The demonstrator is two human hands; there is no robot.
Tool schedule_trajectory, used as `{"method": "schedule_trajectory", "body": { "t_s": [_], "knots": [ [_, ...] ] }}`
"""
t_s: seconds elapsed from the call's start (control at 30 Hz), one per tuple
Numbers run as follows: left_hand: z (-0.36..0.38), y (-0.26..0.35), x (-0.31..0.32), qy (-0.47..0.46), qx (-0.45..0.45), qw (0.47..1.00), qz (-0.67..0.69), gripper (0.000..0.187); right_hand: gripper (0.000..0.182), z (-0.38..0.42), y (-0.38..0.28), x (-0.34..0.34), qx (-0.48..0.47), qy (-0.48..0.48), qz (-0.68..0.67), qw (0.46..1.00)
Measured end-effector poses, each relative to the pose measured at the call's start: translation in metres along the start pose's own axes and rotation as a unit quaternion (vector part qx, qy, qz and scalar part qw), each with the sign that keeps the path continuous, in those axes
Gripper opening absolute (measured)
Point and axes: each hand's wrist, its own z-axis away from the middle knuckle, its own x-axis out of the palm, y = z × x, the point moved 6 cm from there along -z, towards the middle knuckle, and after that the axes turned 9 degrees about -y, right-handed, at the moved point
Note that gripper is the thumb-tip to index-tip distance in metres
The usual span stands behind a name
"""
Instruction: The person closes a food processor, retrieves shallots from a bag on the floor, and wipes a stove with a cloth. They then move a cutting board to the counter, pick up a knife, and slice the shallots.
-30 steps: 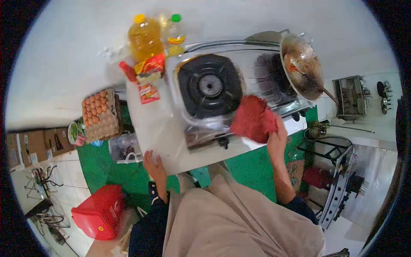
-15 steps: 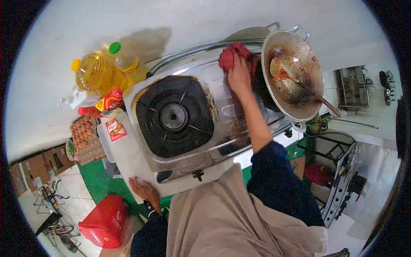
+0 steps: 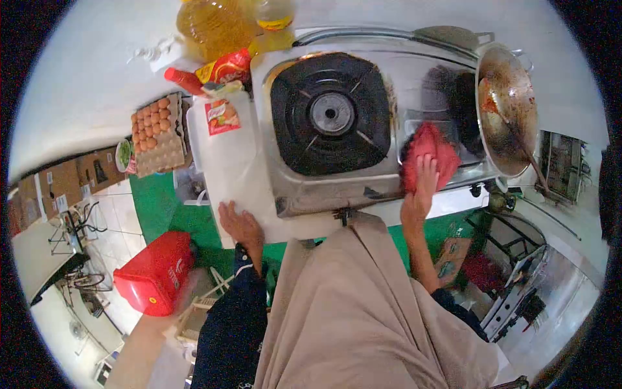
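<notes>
My right hand (image 3: pixel 420 193) presses a crumpled red cloth (image 3: pixel 437 150) onto the metal top of a gas stove (image 3: pixel 304 189), near its front edge. The fingers lie over the cloth and partly sink into it. To the left is a black burner with a square drip plate (image 3: pixel 291 139). A stained wok (image 3: pixel 508 152) stands at the stove's right end, with a long-handled ladle (image 3: pixel 521 139) inside. My left hand (image 3: pixel 243 227) rests at the front edge of the white tabletop (image 3: pixel 240 175), fingers spread, holding nothing.
Oil bottles (image 3: pixel 217 29), a red sauce pouch (image 3: pixel 227 68) and a seasoning packet (image 3: pixel 222 117) are left of the stove. Beyond them sits an egg tray (image 3: pixel 155 152). A gas hose (image 3: pixel 363 34) runs behind the stove. A red box (image 3: pixel 155 275) stands lower left.
My right hand has drawn the red cloth from the back of the stove toward its front edge. The view has shifted, and my left hand stays at the tabletop edge.
</notes>
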Motion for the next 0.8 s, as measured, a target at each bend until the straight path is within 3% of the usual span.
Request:
{"method": "schedule_trajectory", "body": {
  "t_s": [0.23,0.43,0.47,0.57,0.63,0.73,0.8],
  "knots": [
    [0.0,0.0,-0.001,0.027,-0.02,0.999,0.017,0.047,0.069,0.052,-0.099,0.053,-0.059,-0.027,-0.067,0.996],
    [0.0,-0.004,0.002,-0.006,-0.03,0.999,0.008,0.049,0.06,0.063,-0.196,0.062,-0.102,-0.116,-0.184,0.971],
    [0.001,-0.008,0.006,0.002,-0.031,0.999,0.011,0.048,0.054,0.06,-0.196,0.061,-0.033,-0.094,-0.249,0.963],
    [0.0,-0.004,-0.002,-0.02,-0.041,0.999,0.012,0.048,0.051,0.007,-0.218,0.015,0.003,-0.031,-0.375,0.927],
    [0.002,-0.006,0.0,-0.02,-0.041,0.999,0.025,0.048,0.045,-0.054,-0.247,-0.023,0.026,0.013,-0.314,0.949],
    [0.002,-0.009,0.004,-0.02,-0.037,0.999,0.028,0.048,0.032,-0.146,-0.287,-0.03,-0.137,0.072,-0.17,0.973],
    [0.002,-0.01,0.006,-0.023,-0.037,0.999,0.029,0.048,0.025,-0.197,-0.297,0.01,-0.213,0.117,-0.034,0.97]
  ]
}}
